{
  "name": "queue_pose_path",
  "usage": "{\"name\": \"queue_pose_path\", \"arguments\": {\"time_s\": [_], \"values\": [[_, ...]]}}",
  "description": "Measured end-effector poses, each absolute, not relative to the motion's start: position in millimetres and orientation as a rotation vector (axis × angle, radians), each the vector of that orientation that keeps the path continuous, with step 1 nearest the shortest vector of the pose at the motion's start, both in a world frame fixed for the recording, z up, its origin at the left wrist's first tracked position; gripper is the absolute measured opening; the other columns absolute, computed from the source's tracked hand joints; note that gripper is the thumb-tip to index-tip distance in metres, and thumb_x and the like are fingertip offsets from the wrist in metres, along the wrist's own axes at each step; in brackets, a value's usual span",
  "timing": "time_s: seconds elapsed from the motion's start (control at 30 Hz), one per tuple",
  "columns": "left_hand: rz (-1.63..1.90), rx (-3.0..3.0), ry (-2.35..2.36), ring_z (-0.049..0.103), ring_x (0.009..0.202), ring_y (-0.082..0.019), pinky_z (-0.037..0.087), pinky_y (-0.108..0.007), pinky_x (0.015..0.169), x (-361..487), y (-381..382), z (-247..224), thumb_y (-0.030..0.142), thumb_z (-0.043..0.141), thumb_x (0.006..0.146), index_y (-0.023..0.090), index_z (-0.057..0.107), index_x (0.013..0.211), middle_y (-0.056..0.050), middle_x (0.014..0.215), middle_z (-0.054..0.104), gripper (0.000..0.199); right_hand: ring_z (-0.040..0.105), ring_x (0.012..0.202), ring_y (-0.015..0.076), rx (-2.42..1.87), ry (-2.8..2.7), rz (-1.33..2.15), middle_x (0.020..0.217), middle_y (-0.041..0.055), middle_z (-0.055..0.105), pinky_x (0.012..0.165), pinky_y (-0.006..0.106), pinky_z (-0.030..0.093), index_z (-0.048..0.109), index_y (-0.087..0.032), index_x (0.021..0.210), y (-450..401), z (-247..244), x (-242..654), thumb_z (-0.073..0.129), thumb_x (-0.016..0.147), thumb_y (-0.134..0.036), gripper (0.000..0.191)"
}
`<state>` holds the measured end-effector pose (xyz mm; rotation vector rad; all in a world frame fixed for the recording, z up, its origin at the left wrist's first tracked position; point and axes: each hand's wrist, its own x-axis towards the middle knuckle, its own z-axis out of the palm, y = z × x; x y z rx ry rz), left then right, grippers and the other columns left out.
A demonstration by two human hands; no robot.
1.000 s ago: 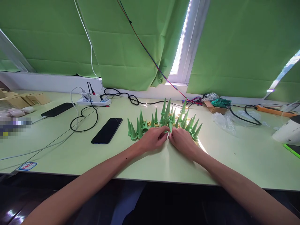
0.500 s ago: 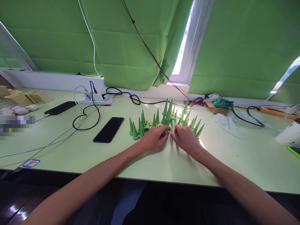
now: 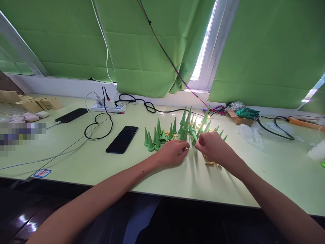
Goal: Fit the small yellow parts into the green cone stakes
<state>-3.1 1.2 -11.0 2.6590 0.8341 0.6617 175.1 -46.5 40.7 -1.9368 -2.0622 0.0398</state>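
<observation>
Several green cones (image 3: 150, 142) stand in a cluster on the pale table (image 3: 162, 179), with small yellowish pieces (image 3: 170, 135) among them. My right hand (image 3: 212, 145) pinches the narrow end of a green cone (image 3: 193, 134), its wide ring end pointing up and away. More yellowish pieces (image 3: 209, 163) lie below that hand. Just left of it, my left hand (image 3: 175, 152) rests low over the table in front of the cones, fingers curled together; whether anything small is between them is hidden.
A black phone (image 3: 122, 139) lies left of the cones. Farther left are a second dark device (image 3: 71, 115), cables and a power strip (image 3: 108, 107). An open cardboard box (image 3: 240, 119) and clear plastic wrap (image 3: 251, 135) are at the right.
My right hand has moved right and slightly up with the cone, which now tilts. Yellowish pieces show beneath it. My left hand stays near the same cones. The view has shifted slightly.
</observation>
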Motion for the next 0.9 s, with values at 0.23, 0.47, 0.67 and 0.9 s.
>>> {"name": "queue_pose_path", "arguments": {"time_s": [0.23,0.47,0.67,0.9], "values": [[0.687,2.627,0.885,0.053,0.071,-0.015,0.036,-0.028,0.060,-2.3,1.9,-9.0,0.020,0.045,0.092,0.019,0.061,0.088,-0.003,0.083,0.061,0.017,0.049,0.032,0.0127,-2.076,-2.166,0.318,0.032,-0.0025,0.041,0.043,0.025,0.031,0.034,-0.021,0.047,-53.3,71.3,175.4,0.053,0.077,-0.012,0.037],[0.649,2.563,0.911,0.047,0.063,-0.015,0.030,-0.026,0.056,-2.8,-0.9,-2.4,0.040,0.061,0.087,0.021,0.053,0.114,0.003,0.066,0.049,0.034,0.054,0.030,0.0142,-2.008,-2.267,0.502,0.037,-0.0030,0.045,0.036,0.023,0.031,0.039,-0.020,0.050,-63.4,91.5,176.4,0.055,0.077,-0.013,0.032],[0.643,2.651,0.837,0.050,0.064,-0.015,0.033,-0.027,0.058,-3.3,-1.6,-6.0,0.033,0.049,0.095,0.022,0.061,0.106,0.001,0.071,0.056,0.020,0.054,0.032,0.0129,-1.867,-2.306,0.572,0.039,-0.0040,0.051,0.042,0.023,0.039,0.046,-0.020,0.055,-62.9,101.3,170.3,0.053,0.080,-0.017,0.026],[0.705,2.628,0.854,0.056,0.077,-0.017,0.042,-0.030,0.066,-4.1,1.3,-11.0,0.035,0.052,0.092,0.018,0.061,0.092,-0.004,0.094,0.060,0.019,0.052,0.036,0.0123,-1.836,-2.292,0.399,0.040,-0.0033,0.052,0.054,0.026,0.043,0.052,-0.019,0.057,-47.5,98.2,176.2,0.051,0.087,-0.022,0.030]]}}
